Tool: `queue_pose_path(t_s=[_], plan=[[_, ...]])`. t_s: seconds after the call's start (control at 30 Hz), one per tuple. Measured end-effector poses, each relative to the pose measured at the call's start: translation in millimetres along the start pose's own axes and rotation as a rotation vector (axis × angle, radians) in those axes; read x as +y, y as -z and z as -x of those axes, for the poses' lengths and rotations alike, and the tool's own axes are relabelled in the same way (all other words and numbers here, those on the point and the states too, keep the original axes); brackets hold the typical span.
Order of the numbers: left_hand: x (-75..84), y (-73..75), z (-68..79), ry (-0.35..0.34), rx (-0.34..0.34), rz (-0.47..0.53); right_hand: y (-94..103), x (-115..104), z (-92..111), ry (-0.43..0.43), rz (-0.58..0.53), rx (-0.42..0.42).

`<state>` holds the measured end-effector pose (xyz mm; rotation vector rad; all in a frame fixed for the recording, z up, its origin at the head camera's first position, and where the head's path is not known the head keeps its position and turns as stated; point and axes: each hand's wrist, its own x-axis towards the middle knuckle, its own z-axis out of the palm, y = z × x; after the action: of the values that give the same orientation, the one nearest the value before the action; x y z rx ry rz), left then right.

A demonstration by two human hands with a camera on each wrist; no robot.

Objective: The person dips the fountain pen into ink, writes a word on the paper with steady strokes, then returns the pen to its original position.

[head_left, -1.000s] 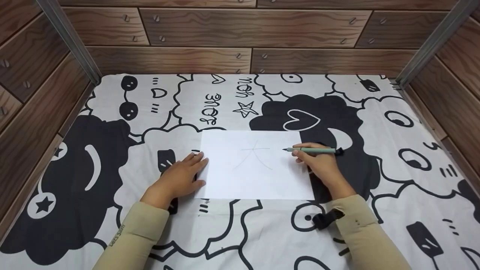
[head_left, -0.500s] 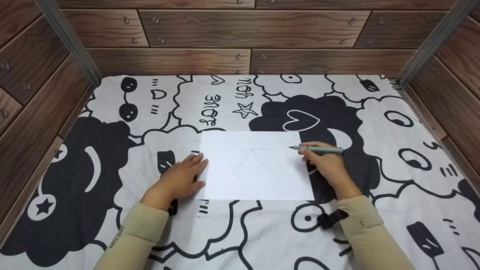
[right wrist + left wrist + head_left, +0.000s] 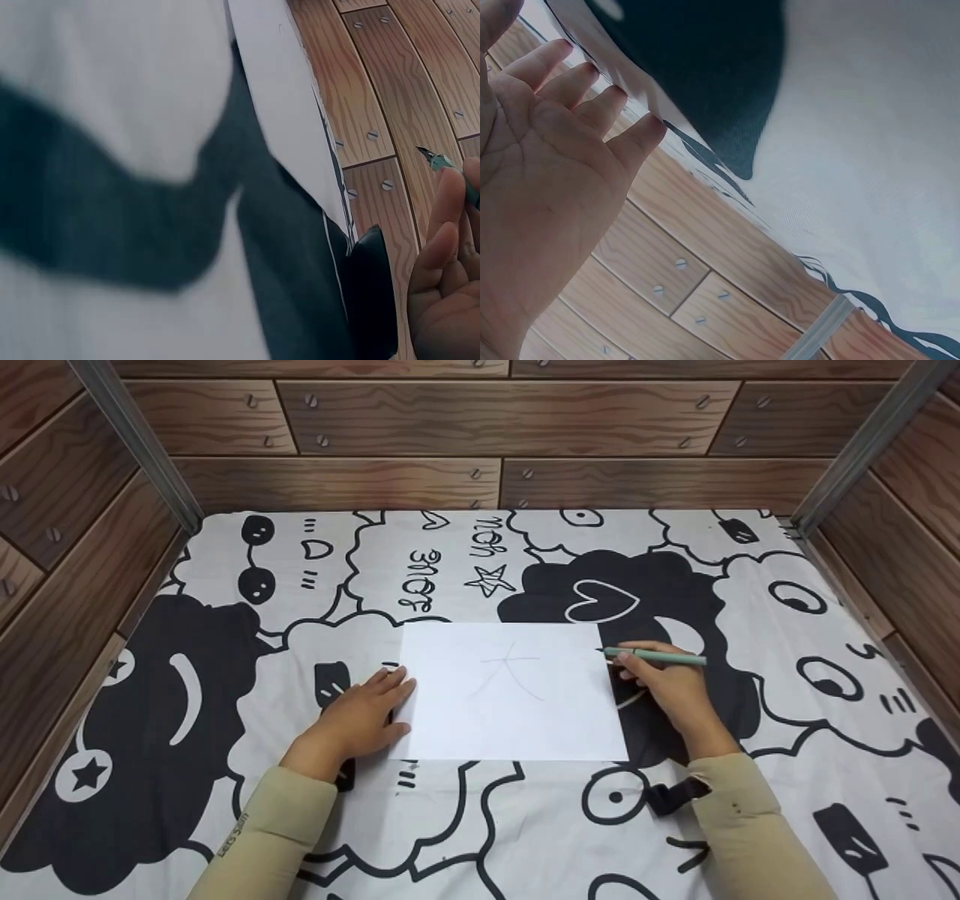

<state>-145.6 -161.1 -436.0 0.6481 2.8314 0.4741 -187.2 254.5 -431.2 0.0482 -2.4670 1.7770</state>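
Observation:
A white sheet of paper (image 3: 510, 731) lies on the patterned cloth in the head view. Thin strokes (image 3: 510, 660) on it form a character like 大. My left hand (image 3: 360, 716) rests at the sheet's left edge, fingers extended; the left wrist view shows its palm (image 3: 547, 172). Between thumb and fingers, my right hand (image 3: 671, 682) pinches a light green fountain pen (image 3: 660, 655). The pen's tip points left, by the sheet's right edge. Its dark metal nib (image 3: 426, 152) shows in the right wrist view, raised off the cloth, while most of the barrel is hidden by the fingers.
A black-and-white cartoon cloth (image 3: 420, 825) covers the table. Wood-print panels (image 3: 510, 416) stand behind and at both sides, with grey metal posts (image 3: 142, 450) in the corners. A black strap piece (image 3: 679, 796) juts from the right cuff.
My right hand has drawn the fountain pen rightward, from above the sheet to its right edge. My left hand has stayed in place. The strokes look the same.

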Motion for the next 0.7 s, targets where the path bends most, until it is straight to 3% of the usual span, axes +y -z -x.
queue_pose_path(t_s=[0.27, 0.7], plan=[[-0.1, -0.5, 0.2, 0.007, 0.004, 0.003, 7.8, -19, 9, 0.007, -0.037, 0.005], [0.8, -0.7, 0.4, 0.016, -0.001, 0.011, 24.9, 8, 2, 0.003, -0.075, 0.049]])
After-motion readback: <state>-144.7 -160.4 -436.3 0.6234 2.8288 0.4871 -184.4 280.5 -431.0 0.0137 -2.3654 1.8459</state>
